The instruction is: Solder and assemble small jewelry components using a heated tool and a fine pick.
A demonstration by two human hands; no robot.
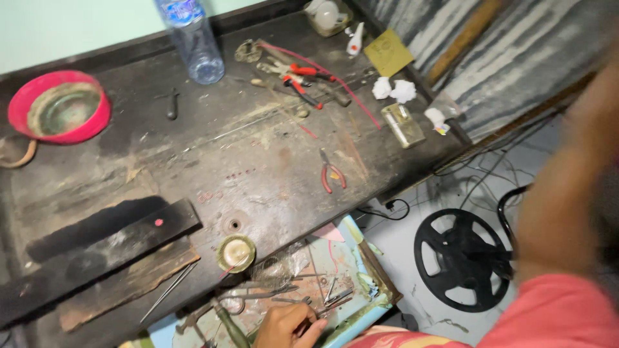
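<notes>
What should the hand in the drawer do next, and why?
Probably lift the small metal tool out of the drawer: the left hand already pinches it by the fingertips, with other tools crowding around it. The right arm is raised and blurred.

I see my left hand at the bottom edge of the view, fingers curled and pinched on a thin metal tool that lies flat in the open drawer. The drawer, pale blue at its rim, juts out below the front edge of the dark worktop. More small metal tools lie scattered just beside the pinched one.
</notes>
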